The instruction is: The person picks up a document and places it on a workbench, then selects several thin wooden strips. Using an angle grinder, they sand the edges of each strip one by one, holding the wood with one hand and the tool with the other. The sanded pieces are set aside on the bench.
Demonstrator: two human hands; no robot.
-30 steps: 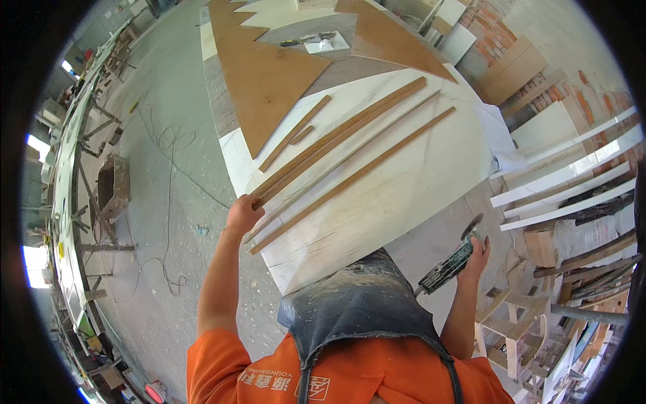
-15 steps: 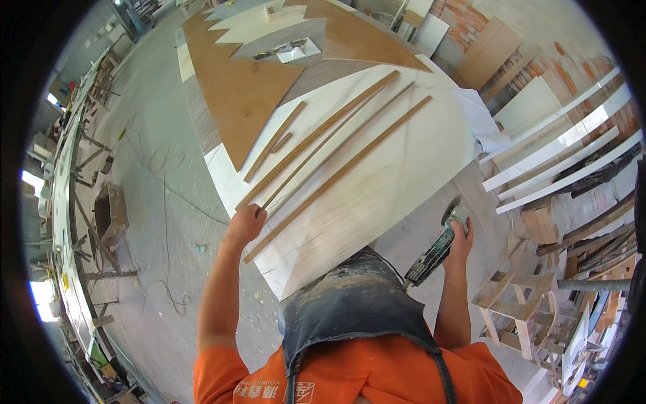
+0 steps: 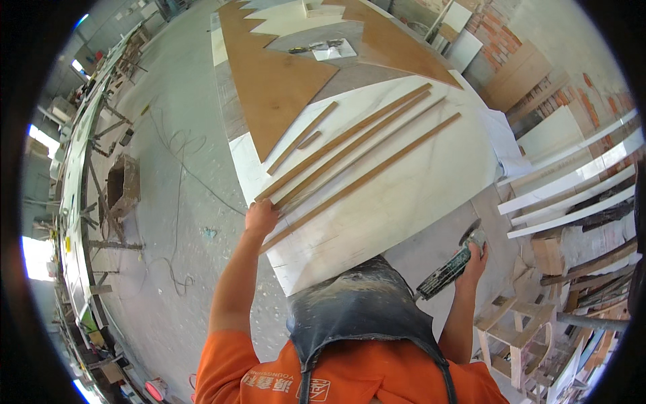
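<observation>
My left hand (image 3: 262, 217) is closed around the near end of a long brown strip (image 3: 352, 150), which lies on a white marble-patterned slab (image 3: 404, 182). Close beside it run another brown strip (image 3: 343, 142), a thin greyish strip (image 3: 383, 143) and, nearer me, one more brown strip (image 3: 377, 171). Two shorter pieces, a medium strip (image 3: 303, 137) and a small offcut (image 3: 309, 140), lie farther left. Off the slab's right edge, my right hand (image 3: 476, 266) grips an angle grinder (image 3: 447, 271), its disc (image 3: 470, 231) pointing away from me.
Brown zigzag-edged panels (image 3: 282, 81) cover the table's far part, with a tool on a white tile (image 3: 334, 51) between them. Cables (image 3: 178, 202) trail over the floor at left. At right stand a wooden stool (image 3: 515, 330), curved white pieces (image 3: 572, 202) and boards (image 3: 518, 74) against brick.
The strip in my left hand has turned, from a narrow edge to a broader brown face. The whole view has shifted, so the table appears farther right. The grinder stays in my right hand.
</observation>
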